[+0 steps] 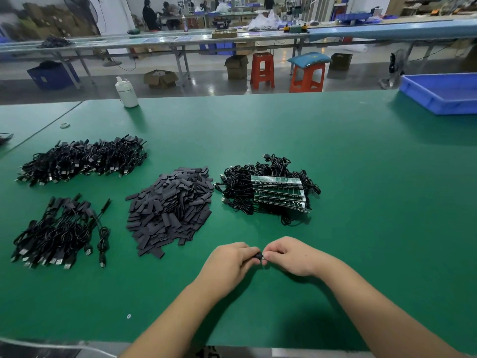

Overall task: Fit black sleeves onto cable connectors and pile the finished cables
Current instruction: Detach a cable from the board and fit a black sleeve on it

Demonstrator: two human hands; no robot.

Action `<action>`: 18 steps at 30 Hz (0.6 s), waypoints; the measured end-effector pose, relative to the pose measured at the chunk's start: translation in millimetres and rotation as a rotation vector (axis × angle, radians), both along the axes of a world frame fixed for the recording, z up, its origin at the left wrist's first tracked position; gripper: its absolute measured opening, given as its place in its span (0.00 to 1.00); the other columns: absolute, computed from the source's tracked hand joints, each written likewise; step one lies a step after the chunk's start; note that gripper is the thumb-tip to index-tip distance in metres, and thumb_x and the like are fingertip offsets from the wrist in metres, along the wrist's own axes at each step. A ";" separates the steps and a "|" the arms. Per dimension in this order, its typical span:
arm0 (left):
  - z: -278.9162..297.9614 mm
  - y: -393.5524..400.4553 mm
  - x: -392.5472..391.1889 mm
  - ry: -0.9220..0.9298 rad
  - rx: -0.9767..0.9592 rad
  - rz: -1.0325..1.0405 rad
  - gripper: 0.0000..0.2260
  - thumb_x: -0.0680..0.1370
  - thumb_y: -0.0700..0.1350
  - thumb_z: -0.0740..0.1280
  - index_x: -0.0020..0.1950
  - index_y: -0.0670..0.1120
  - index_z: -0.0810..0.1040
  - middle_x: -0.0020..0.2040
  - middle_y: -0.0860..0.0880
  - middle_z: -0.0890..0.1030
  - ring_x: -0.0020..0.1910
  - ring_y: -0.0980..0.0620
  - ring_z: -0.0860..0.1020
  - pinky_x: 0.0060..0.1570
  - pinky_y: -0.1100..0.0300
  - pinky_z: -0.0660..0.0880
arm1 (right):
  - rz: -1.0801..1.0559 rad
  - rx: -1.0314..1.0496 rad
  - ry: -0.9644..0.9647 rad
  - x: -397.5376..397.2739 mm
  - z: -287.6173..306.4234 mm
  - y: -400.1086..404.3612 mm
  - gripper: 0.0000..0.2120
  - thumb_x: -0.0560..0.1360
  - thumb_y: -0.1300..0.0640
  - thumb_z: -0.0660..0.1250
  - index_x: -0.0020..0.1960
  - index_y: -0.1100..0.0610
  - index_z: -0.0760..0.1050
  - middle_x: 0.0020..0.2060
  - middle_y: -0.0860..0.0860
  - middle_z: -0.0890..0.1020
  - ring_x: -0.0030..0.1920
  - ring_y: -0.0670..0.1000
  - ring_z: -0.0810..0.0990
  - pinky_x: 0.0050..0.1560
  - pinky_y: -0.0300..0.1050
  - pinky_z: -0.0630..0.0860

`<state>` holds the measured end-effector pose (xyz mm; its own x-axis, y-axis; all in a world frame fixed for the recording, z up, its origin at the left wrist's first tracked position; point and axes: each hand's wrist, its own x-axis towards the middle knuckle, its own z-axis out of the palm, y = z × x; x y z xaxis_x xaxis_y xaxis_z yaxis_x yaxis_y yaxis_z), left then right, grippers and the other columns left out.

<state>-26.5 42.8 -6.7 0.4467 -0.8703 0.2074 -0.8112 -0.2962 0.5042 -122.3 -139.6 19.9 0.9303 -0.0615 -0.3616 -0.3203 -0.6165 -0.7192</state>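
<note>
Your fingers (251,251) are curled: the left hand (229,262) and right hand (289,255) meet at the near middle of the green bench (361,177), pinching a small black sleeve piece (259,255) between them. You look mid-fitting; whether the connector is fully seated is hidden. Next, push it home, then lay it on the near-left pile of black cables (59,233). Loose flat black sleeves (170,205) lie just beyond.

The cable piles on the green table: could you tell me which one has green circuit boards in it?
The cable pile right of the sleeve heap, straight ahead of the hands; both left-side piles show only black cables and plugs.
</note>
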 end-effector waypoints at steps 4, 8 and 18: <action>0.7 -2.1 -3.0 -0.028 0.049 0.018 0.10 0.82 0.52 0.62 0.56 0.52 0.80 0.48 0.52 0.82 0.47 0.50 0.79 0.48 0.52 0.75 | 0.004 -0.068 0.026 0.8 1.8 3.5 0.13 0.83 0.52 0.58 0.45 0.49 0.80 0.30 0.45 0.76 0.31 0.44 0.75 0.39 0.43 0.74; 1.5 -0.5 -7.0 0.006 -0.031 0.029 0.09 0.81 0.49 0.64 0.57 0.49 0.82 0.49 0.52 0.83 0.48 0.51 0.80 0.50 0.54 0.75 | 0.013 -0.082 0.021 2.1 2.2 5.1 0.14 0.84 0.52 0.57 0.43 0.47 0.78 0.34 0.47 0.83 0.33 0.45 0.76 0.42 0.44 0.76; 1.7 4.2 -13.7 0.042 -0.113 0.068 0.10 0.80 0.46 0.67 0.59 0.47 0.83 0.51 0.52 0.84 0.48 0.54 0.81 0.52 0.62 0.76 | 0.003 -0.069 0.011 4.4 3.4 12.4 0.15 0.83 0.54 0.58 0.41 0.50 0.78 0.35 0.45 0.85 0.39 0.46 0.84 0.49 0.47 0.80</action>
